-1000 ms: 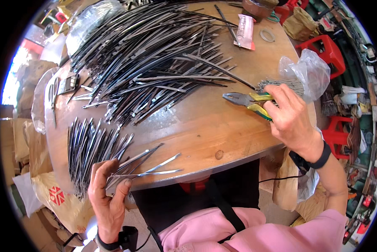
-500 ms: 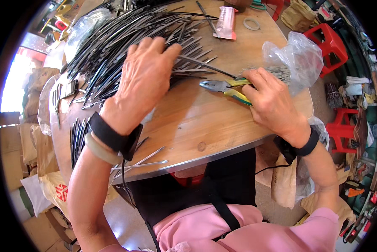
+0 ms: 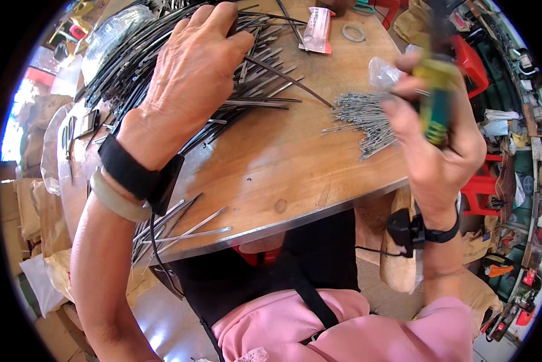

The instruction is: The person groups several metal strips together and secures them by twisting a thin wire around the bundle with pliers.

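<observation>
My left hand (image 3: 189, 75) is closed over the near side of a big heap of thin dark strips (image 3: 126, 72). From between its thumb and fingers one long dark strip (image 3: 292, 81) slants out to the right across the wood. Its far end meets a pile of short silvery wire pieces (image 3: 367, 117). Raised at the right, my right hand (image 3: 446, 127) grips pliers (image 3: 437, 99) with yellow and green handles. Motion smears the pliers, and their jaws point away from me. A few loose strips (image 3: 198, 226) lie at the table's near left edge.
The rounded wooden table (image 3: 271, 163) has a metal edge. Farther back lie a pink packet (image 3: 317, 30) and a pale ring (image 3: 353, 32). A clear plastic bag (image 3: 382, 73) sits behind the wire pieces. Red stools (image 3: 482, 187) stand on the right.
My right hand has lifted the pliers away from the strip, up and to the right, turning their jaws away from me. More of the wire pile shows. My left hand still grips the strip.
</observation>
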Action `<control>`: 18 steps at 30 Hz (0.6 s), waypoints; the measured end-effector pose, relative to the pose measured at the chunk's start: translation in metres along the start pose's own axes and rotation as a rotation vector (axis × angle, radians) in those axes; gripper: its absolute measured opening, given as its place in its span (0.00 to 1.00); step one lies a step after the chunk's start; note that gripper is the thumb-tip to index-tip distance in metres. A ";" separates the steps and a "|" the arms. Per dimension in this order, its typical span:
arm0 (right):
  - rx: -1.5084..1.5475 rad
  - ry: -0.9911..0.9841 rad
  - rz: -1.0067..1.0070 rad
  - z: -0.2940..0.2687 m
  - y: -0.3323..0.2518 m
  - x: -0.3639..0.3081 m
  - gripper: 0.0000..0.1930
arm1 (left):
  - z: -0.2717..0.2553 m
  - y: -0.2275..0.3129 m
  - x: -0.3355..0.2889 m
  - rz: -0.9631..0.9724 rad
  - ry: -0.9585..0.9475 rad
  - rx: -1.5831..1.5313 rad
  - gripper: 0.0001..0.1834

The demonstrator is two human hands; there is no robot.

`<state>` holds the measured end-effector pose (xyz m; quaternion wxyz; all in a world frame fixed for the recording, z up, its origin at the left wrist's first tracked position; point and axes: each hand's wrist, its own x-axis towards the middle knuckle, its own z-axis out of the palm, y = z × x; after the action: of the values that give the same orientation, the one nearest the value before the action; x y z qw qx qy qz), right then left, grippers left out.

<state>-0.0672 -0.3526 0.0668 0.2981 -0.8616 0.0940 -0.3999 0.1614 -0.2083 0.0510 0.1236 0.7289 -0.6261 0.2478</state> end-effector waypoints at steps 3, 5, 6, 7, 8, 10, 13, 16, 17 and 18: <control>0.512 0.241 0.154 0.011 0.011 -0.028 0.11 | 0.004 0.004 -0.001 0.009 0.042 0.033 0.08; 0.493 0.207 0.425 0.006 0.014 -0.057 0.07 | 0.009 0.004 -0.003 0.065 0.079 0.113 0.09; 0.251 0.117 0.408 -0.003 0.020 -0.069 0.06 | 0.008 0.006 -0.004 0.117 0.047 0.145 0.10; 0.194 0.051 0.444 -0.008 0.022 -0.080 0.07 | 0.005 0.006 -0.004 0.136 0.058 0.147 0.10; 0.162 0.043 0.425 -0.011 0.024 -0.088 0.07 | 0.000 0.006 -0.002 0.155 0.069 0.148 0.10; 0.266 0.102 0.517 -0.015 0.024 -0.098 0.08 | -0.002 0.007 0.006 0.198 0.151 0.169 0.08; 0.702 0.301 0.764 -0.013 0.018 -0.098 0.11 | -0.001 0.005 0.010 0.095 0.180 0.094 0.12; 1.162 0.432 0.905 -0.009 0.028 -0.097 0.13 | 0.012 0.001 0.013 -0.056 0.268 0.164 0.07; 1.220 0.440 0.946 -0.008 0.029 -0.096 0.12 | 0.008 -0.006 0.014 -0.020 0.241 0.189 0.06; 1.282 0.450 0.989 -0.006 0.028 -0.094 0.11 | 0.004 -0.012 0.018 0.019 0.214 0.212 0.05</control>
<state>-0.1317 -0.3399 -0.0063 0.8449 -0.2845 0.2729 -0.3616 0.1760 -0.2232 0.0589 0.1096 0.7015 -0.5862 0.3902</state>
